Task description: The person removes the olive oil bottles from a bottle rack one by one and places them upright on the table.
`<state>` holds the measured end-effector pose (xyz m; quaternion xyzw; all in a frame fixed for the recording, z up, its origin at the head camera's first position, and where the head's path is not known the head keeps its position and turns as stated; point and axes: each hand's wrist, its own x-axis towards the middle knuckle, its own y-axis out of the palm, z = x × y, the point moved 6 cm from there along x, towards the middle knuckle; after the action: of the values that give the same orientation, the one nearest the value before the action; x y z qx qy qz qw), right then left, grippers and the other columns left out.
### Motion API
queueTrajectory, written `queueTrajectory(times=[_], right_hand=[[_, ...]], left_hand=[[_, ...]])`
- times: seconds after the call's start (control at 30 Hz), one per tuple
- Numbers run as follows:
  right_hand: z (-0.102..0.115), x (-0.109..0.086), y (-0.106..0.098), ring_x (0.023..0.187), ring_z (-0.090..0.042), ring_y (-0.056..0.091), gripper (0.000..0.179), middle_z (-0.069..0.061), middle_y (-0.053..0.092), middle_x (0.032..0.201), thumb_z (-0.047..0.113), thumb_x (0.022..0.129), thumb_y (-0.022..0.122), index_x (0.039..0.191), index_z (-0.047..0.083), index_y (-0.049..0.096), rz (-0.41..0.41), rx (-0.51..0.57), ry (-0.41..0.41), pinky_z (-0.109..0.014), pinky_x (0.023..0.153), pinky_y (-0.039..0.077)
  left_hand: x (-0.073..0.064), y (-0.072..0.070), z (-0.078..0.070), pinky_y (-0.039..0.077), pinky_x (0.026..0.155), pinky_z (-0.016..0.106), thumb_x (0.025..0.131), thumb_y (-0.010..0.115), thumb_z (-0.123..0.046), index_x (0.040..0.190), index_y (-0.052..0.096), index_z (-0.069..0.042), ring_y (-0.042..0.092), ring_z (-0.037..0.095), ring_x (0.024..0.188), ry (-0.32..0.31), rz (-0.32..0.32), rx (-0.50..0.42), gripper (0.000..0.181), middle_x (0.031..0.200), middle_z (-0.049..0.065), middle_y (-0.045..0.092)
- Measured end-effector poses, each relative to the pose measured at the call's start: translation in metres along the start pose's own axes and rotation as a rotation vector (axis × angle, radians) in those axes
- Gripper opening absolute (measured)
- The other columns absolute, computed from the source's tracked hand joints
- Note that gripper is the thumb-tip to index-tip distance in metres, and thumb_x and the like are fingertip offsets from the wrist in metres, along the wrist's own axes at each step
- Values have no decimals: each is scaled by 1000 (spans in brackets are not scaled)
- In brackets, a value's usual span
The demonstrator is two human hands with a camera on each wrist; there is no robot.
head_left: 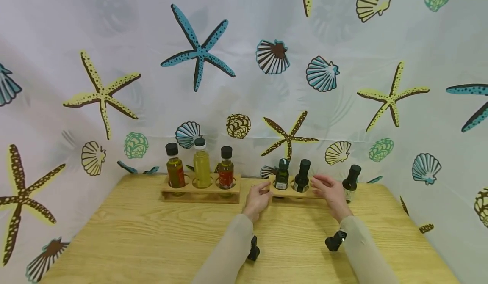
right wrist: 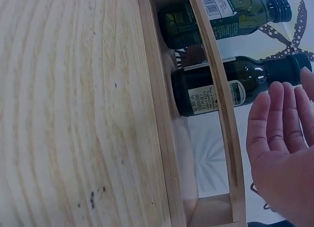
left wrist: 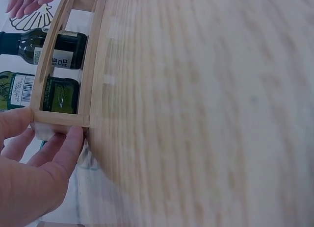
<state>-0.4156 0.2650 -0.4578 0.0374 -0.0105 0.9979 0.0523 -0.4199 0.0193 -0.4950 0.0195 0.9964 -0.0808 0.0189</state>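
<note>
A wooden bottle rack (head_left: pixel 287 194) stands near the back of the table, with a short green bottle (head_left: pixel 282 175) in its left hole and a dark olive oil bottle (head_left: pixel 301 176) in its middle hole. My left hand (head_left: pixel 257 200) holds the rack's left end, thumb at the upper corner and fingers against the end panel. Over the right part of the rack is my right hand (head_left: pixel 331 194), its fingers extended beside the middle bottle's neck and holding nothing. To the right of that hand, another dark bottle (head_left: pixel 350 183) stands on the table, partly hidden by it.
Left of my hands, a second wooden rack (head_left: pixel 200 197) holds an amber bottle (head_left: pixel 176 172), a yellow oil bottle (head_left: pixel 201 167) and a red-labelled bottle (head_left: pixel 226 172). A patterned curtain (head_left: pixel 244 93) hangs right behind the table (head_left: pixel 160 241).
</note>
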Motion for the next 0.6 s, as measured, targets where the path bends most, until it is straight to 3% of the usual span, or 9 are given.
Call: queueTrajectory(times=[0.23, 0.47, 0.6], right_hand=[[4, 3, 8, 107, -15, 65, 51, 3, 67, 116, 27, 94, 68, 136, 2, 55, 14, -28, 21, -35, 92, 55], [6, 9, 14, 111, -14, 60, 57, -8, 57, 135, 34, 91, 70, 140, 9, 53, 18, -83, 20, -38, 97, 52], [6, 12, 15, 123, -21, 54, 58, -13, 49, 145, 30, 94, 68, 145, 11, 47, 43, -79, 1, -43, 106, 45]], left_hand=[[-1, -1, -2, 50, 97, 47, 98, 58, -11, 142, 54, -14, 54, 34, 126, 1, 0, -1, 44, 142, 14, 54], [1, -2, 0, 50, 97, 48, 99, 58, -12, 142, 53, -15, 55, 34, 125, 5, 0, 14, 44, 142, 15, 53], [0, -1, 0, 50, 98, 48, 99, 58, -12, 143, 53, -15, 54, 35, 126, 4, 6, 6, 44, 144, 15, 52]])
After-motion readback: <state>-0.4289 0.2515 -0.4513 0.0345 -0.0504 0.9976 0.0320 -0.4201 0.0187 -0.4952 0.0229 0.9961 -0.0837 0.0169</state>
